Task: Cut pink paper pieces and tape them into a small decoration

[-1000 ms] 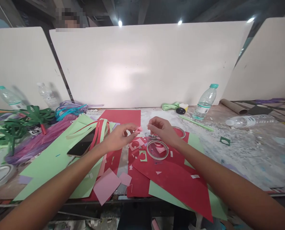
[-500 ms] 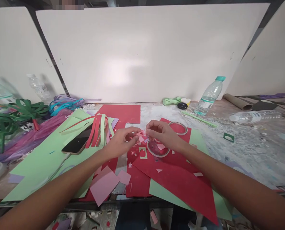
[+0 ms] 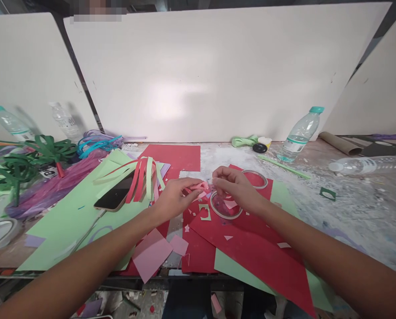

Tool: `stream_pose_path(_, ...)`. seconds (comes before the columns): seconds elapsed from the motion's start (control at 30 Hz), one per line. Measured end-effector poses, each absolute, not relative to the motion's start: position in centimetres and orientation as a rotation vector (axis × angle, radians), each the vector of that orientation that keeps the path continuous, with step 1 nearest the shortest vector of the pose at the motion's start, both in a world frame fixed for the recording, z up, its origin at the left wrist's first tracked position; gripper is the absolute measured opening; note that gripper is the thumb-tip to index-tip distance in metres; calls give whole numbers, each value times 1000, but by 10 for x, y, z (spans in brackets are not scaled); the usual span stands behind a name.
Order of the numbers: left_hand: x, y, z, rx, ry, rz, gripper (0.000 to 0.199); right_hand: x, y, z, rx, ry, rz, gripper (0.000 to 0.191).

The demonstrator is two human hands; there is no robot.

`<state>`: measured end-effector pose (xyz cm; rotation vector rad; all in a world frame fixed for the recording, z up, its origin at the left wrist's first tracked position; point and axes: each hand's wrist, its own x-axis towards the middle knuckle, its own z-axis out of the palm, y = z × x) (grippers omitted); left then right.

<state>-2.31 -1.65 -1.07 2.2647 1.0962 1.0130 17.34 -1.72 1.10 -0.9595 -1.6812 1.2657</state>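
Note:
My left hand (image 3: 178, 197) and my right hand (image 3: 234, 186) meet over the red paper sheets (image 3: 251, 248), both pinching a small pink paper piece (image 3: 202, 186) between their fingertips. Just below the right hand lies a clear tape ring (image 3: 226, 207) with a pink scrap inside it. A second tape ring (image 3: 255, 179) sits beyond the right hand. A green cut-out letter shape (image 3: 205, 212) lies on the red paper under the hands.
A phone (image 3: 114, 198) rests on light green paper (image 3: 71, 221) beside red and green paper strips (image 3: 143, 177). Pink squares (image 3: 153, 252) lie at the table's front edge. Water bottles (image 3: 299, 134) stand at the back; one bottle (image 3: 364, 165) lies flat. Green ribbon piles (image 3: 25, 164) are at left.
My hands came together, from slightly apart to both pinching the pink piece. The view dipped lower and then shifted slightly.

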Motion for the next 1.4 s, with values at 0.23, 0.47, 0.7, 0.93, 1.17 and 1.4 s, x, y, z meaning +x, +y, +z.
stream_pose_path(0.23,-26,-17,-14,2471,1085,924,30,176,-16,7,-1004,-1820,1295,10)
stream_pose_path(0.47,-26,-18,-14,2599,1093,789,31,181,-11,4,-1063,-1919,1253,8)
stream_pose_path(0.7,-27,-18,-12,2675,1083,778,27,181,-14,8,-1058,-1985,1245,6)
stream_pose_path(0.93,-28,-17,-12,2693,1076,785,28,180,-20,12,-1113,-2062,1015,10)
stream_pose_path(1.17,-29,-18,-7,2705,1081,768,27,180,-20,8,-1107,-2088,981,12)
stream_pose_path(1.4,-29,-20,-7,2667,1089,686,30,181,-16,7,-1055,-2007,1170,15)
